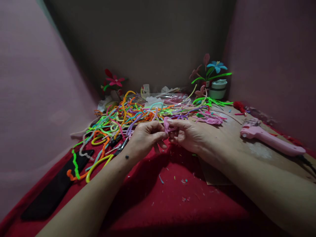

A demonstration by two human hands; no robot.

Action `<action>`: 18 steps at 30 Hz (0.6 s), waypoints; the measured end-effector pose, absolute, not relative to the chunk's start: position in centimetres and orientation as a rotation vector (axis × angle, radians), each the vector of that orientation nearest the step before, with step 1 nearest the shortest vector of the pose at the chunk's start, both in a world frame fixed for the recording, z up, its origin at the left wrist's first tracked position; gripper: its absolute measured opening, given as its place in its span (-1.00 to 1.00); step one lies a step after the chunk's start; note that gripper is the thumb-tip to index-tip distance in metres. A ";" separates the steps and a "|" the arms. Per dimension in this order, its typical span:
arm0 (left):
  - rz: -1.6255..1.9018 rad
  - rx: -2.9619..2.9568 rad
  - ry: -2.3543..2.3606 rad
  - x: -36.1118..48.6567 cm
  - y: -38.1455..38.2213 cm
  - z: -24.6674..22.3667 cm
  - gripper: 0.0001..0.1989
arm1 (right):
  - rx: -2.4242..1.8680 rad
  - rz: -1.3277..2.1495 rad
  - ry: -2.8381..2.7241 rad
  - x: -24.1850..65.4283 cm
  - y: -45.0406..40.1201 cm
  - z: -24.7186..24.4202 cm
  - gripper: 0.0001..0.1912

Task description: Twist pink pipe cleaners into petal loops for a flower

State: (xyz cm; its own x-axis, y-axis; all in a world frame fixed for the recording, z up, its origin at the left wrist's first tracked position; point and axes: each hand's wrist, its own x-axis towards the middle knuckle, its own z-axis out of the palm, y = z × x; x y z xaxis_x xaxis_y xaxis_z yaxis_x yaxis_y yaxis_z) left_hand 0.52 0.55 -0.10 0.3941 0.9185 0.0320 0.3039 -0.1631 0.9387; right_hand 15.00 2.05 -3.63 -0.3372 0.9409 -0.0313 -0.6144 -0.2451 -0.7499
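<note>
Between my hands is a pink pipe cleaner [166, 124], bent into narrow loops and held up over the red cloth. My left hand [151, 133] pinches its left side between thumb and finger. From the right, my right hand [184, 133] grips the same piece, with thumb and forefinger at its top and the other fingers curled beneath. Part of the pink piece is hidden behind the fingers. A tangled heap of coloured pipe cleaners [138, 112] spreads behind my hands. Yellow-handled scissors [98, 163] lie left of my left wrist.
A pink glue gun [271, 136] rests on a board [256, 154] at the right. Looped pink pipe cleaners [211, 118] lie behind my right hand. A black flat object [49, 194] is at the left. Pipe-cleaner flowers [217, 66] and a pale green jar [218, 89] stand at the back.
</note>
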 end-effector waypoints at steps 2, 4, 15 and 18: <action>0.786 1.727 1.056 0.3 0.7 -0.1 -0.91 | -0.573 1.774 -0.813 15.0 2.1 -3.9 -0.94; 0.778 1.787 1.030 0.1 0.8 -0.2 -0.92 | -0.573 1.758 -0.850 14.9 2.1 -4.0 -0.95; 0.645 1.905 1.050 -0.8 1.2 0.6 -0.89 | -0.671 1.726 -0.880 15.0 2.2 -3.6 -0.97; 0.615 1.928 1.086 -0.9 1.1 1.0 -0.92 | -0.672 1.704 -0.860 15.1 2.3 -3.8 -0.97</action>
State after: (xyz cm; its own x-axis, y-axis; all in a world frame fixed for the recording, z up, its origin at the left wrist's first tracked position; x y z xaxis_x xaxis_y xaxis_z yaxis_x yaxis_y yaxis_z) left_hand -0.86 1.12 1.01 0.5088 0.8607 0.0200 0.4601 -0.2915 0.8386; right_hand 15.11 2.32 -3.77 -0.2793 0.9600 -0.0199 -0.5545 -0.1782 -0.8129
